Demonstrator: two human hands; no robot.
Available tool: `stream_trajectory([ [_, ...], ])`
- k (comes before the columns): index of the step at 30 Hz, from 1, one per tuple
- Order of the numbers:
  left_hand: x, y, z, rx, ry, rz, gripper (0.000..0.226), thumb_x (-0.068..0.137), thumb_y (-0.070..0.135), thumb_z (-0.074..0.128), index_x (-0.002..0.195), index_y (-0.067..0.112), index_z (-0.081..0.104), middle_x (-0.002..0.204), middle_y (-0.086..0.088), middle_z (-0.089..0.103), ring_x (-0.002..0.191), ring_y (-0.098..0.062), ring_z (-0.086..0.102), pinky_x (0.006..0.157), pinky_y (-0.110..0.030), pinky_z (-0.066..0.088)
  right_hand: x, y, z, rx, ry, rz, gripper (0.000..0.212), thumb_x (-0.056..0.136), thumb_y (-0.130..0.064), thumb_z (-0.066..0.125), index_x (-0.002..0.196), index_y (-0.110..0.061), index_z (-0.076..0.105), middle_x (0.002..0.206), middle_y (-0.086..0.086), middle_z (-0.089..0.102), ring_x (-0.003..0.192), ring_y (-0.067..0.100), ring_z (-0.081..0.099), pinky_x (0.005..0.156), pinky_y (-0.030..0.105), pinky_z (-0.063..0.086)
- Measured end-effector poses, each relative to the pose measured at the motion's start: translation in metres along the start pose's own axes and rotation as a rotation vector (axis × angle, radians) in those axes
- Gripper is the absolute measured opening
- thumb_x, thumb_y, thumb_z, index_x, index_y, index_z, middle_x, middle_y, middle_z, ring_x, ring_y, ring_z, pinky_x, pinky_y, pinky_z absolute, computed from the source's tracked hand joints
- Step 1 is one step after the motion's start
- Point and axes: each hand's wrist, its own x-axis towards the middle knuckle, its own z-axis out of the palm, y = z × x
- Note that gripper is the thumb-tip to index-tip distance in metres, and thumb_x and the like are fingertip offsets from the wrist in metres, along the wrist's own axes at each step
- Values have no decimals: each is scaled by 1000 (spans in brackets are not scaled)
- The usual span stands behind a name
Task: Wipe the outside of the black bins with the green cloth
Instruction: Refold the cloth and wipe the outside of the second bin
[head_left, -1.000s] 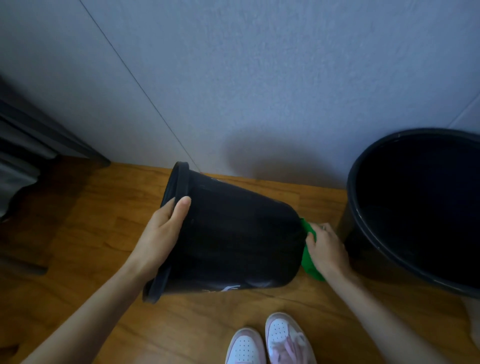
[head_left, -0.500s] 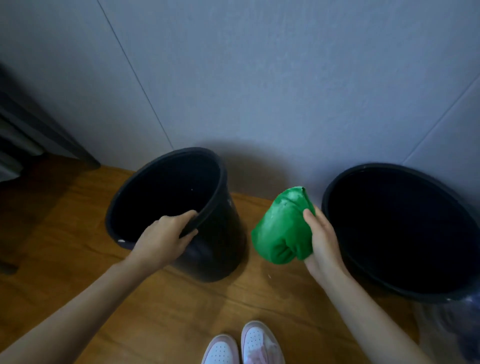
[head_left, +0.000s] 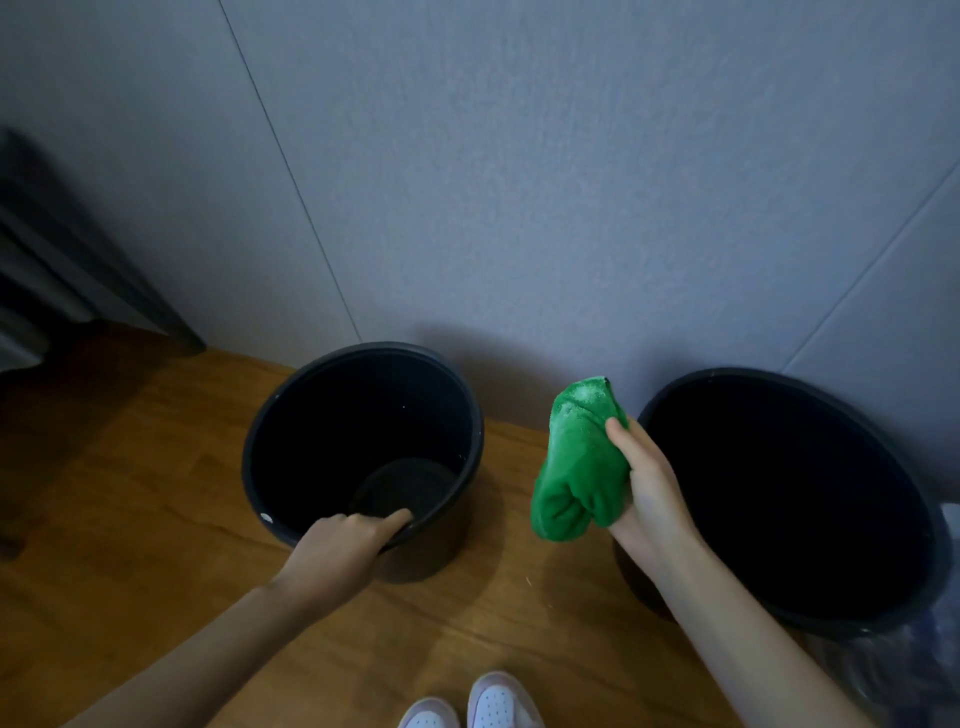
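At near rim of small bin (head_left: 322, 431): left hand (head_left: 337, 545) grips edge. Right of small bin, above bare floor (head_left: 511, 582): right hand (head_left: 649, 493) clutches green cloth (head_left: 576, 467); large bin (head_left: 805, 467) beyond.

Wooden floor (head_left: 130, 519): small black bin (head_left: 363, 405), large black bin (head_left: 779, 493) upright; white shoes (head_left: 496, 701).

You're in what looks like a room at home — warm brown wooden plank floor (head_left: 130, 493) across the lower frame, pale grey textured wall (head_left: 519, 182) above.

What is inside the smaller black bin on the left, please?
Nothing loose shows inside the smaller black bin, only its dark bare floor; the left hand grips the near rim, covering some inner wall.
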Motion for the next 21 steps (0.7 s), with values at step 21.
stream_trajectory([
  [21,49,85,-89,-2027,-105,-155,43,99,41,28,111,19,63,108,-4,71,99,-17,69,76,-33,58,-1,-21,10,-274,-20,-35,27,91,-13,54,116,-21,61,117,5,63,106,19,62,77,30,52],
])
